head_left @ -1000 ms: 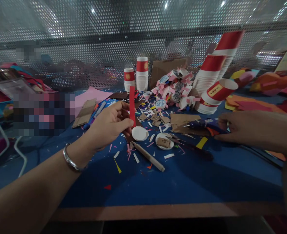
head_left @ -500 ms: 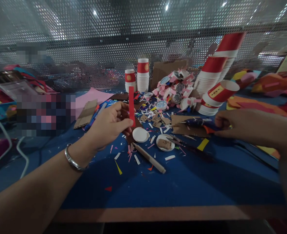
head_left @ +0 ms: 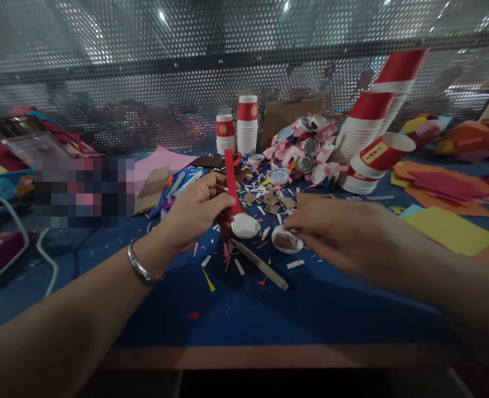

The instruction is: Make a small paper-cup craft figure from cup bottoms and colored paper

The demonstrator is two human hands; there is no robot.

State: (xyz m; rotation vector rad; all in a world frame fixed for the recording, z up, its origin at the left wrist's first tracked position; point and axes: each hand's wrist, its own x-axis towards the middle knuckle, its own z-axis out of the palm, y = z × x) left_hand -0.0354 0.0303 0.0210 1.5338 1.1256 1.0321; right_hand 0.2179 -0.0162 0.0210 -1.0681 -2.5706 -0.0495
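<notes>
Upright in the fingers of my left hand is a red paper strip, pinched near its lower end. Just below those fingertips a round white paper disc lies on the blue table. My right hand is over a second white disc, which has a small brown cardboard piece on it. The fingertips are apart at this disc's right rim; whether they touch it is unclear. A beige pen-like stick lies between my hands, nearer to me.
Paper scraps litter the middle. Behind them rise a heap of pink-and-white paper pieces and red-and-white cup stacks. Tilted cups stand at right, near coloured paper sheets. Pink paper and cardboard lie at left.
My right hand has moved left, from beside a dark blue tool with an orange part to the disc with the cardboard piece. My left hand still holds the red strip.
</notes>
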